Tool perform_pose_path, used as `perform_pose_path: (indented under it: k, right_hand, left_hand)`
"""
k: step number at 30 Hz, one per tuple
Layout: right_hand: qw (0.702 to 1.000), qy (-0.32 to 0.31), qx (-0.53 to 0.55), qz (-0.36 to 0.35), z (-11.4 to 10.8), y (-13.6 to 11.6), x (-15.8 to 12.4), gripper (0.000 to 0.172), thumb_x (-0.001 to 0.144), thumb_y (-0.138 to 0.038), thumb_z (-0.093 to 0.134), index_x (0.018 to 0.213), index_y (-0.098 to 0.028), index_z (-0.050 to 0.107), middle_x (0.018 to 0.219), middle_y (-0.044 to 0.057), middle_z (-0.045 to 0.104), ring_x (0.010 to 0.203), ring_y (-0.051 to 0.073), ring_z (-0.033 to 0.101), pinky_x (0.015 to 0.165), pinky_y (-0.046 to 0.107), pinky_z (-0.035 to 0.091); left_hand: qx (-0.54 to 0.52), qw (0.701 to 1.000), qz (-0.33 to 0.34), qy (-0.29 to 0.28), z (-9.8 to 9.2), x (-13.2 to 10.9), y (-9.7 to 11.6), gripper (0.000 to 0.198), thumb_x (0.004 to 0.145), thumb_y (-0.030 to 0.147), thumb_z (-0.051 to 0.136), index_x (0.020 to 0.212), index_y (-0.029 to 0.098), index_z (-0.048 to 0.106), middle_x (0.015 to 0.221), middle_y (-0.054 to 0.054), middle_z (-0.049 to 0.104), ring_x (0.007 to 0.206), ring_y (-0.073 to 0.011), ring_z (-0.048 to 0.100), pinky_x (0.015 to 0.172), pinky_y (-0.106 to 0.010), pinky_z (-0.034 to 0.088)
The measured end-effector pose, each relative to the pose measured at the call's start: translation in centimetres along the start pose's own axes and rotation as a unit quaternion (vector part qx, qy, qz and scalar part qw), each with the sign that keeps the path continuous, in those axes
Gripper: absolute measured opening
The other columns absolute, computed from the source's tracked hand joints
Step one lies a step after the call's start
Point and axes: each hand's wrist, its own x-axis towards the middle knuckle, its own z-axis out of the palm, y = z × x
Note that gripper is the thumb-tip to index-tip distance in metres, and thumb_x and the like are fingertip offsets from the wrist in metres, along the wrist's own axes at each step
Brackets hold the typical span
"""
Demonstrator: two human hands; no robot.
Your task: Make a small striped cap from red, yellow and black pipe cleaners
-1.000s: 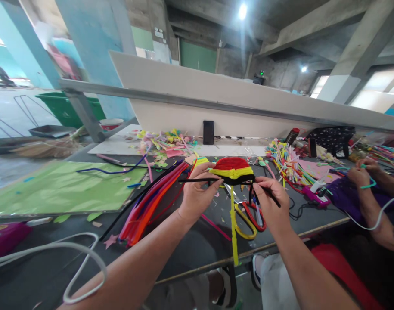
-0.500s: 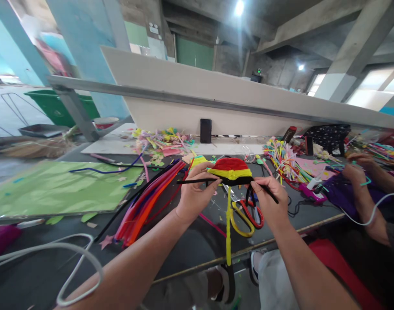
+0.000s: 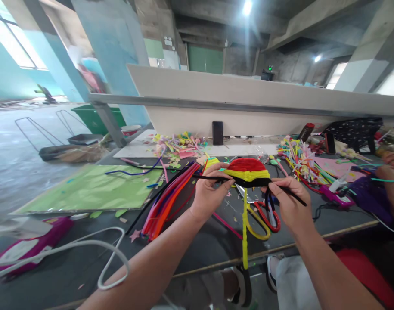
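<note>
"Above a dark worktable [image 3: 200,252], what is the person holding up?"

"A half-dome piece [image 3: 247,165] of fuzzy strips: red on top, yellow rows beneath, a black band [image 3: 252,183] along the bottom."

"And the hands?"

"The left hand [image 3: 210,193] pinches the piece's left end, thumb closed against fingers; the right hand [image 3: 293,206] pinches the opposite end, its fingertips likewise closed on the black."

"Which way does it point?"

"The rounded red side points up and away from the person. Its long axis runs left to right between the hands, dipping slightly rightward. Black ends extend past both hands, the right one slanting downward, and a yellow strip [image 3: 245,234] hangs below, beside scissors handles [image 3: 262,237]."
</note>
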Motion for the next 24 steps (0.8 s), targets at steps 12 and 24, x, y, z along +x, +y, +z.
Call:
perform_pose_path:
  k: [12, 24]
  right_hand:
    - [0.999, 0.016, -0.036, -0.008, -0.2, -0.6, -0.3, 0.016, 0.075, -0.035, 0.071, 0.077, -0.02, 0.066, 0.088, 0.005, 0.073, 0.074, 0.021, 0.07, 0.074, 0.037, 0.056]
    - [0.999, 0.015, -0.047, -0.01, -0.4, -0.5, -0.5, 0.017, 0.076, -0.037, 0.07, 0.08, -0.021, 0.066, 0.086, 0.003, 0.072, 0.073, 0.02, 0.07, 0.073, 0.035, 0.057]
  left_hand:
    - [-0.189, 0.969, -0.153, 0.042, 0.1, 0.8, 0.0, 0.019, 0.064, 0.023, 0.078, 0.072, 0.016, 0.062, 0.095, -0.005, 0.067, 0.092, -0.0176, 0.064, 0.082, -0.032, 0.05]
    - [-0.22, 0.961, -0.167, 0.021, -0.8, 1.3, -0.6, 0.017, 0.066, 0.022, 0.077, 0.073, 0.017, 0.062, 0.085, -0.002, 0.068, 0.081, -0.0126, 0.063, 0.077, -0.026, 0.049]
